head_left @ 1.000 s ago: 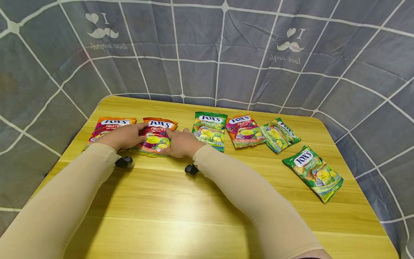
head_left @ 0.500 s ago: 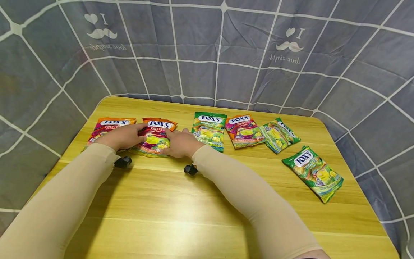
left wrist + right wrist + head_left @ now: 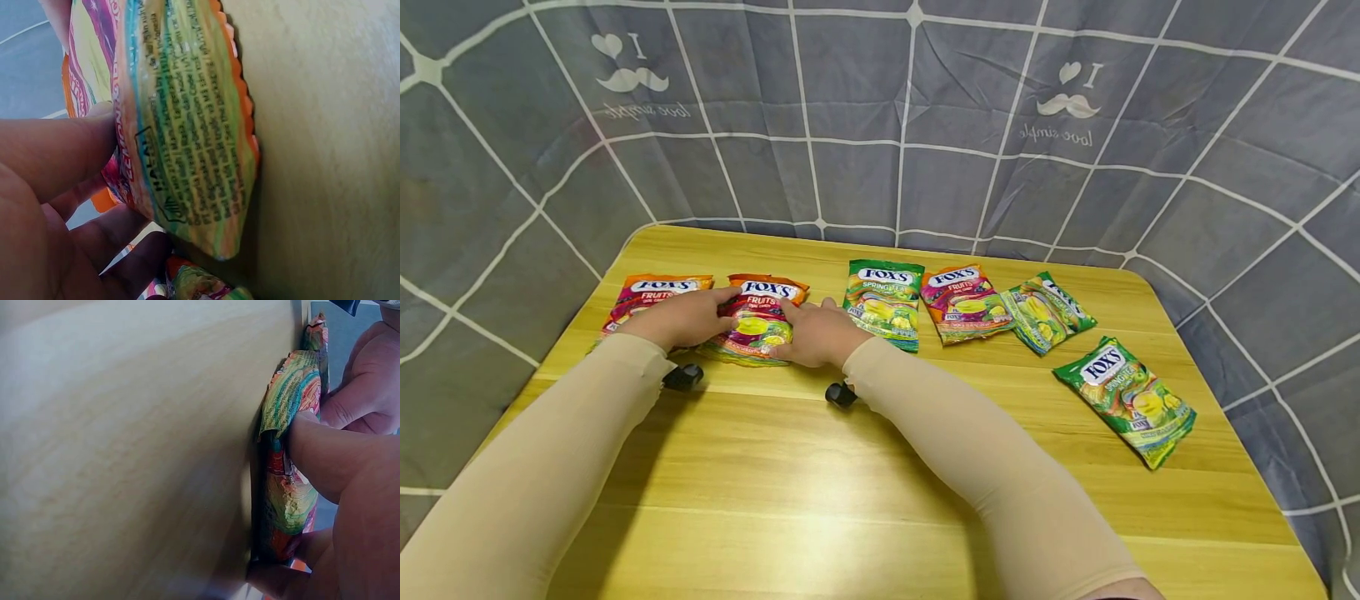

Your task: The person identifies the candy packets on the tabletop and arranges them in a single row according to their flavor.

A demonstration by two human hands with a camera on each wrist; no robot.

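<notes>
A red-and-orange Fox's Fruits candy bag (image 3: 750, 323) lies face up on the table between the two hands. The left hand (image 3: 679, 318) grips its left side; in the left wrist view the thumb (image 3: 69, 147) presses on the bag's front and the other fingers curl at its edge. On the opposite side the right hand (image 3: 824, 333) holds it, thumb near the lower edge and fingers along the side in the right wrist view. A second Fruits candy bag (image 3: 643, 292) sits to the left, partly hidden behind the left hand.
Right of the hands lie a green Spring Tea bag (image 3: 883, 300), another Fruits bag (image 3: 966, 304), a tilted green bag (image 3: 1047, 312) and a further Spring Tea bag (image 3: 1127, 402). The wooden table (image 3: 760, 500) meets a grey checked cloth (image 3: 865, 100) behind.
</notes>
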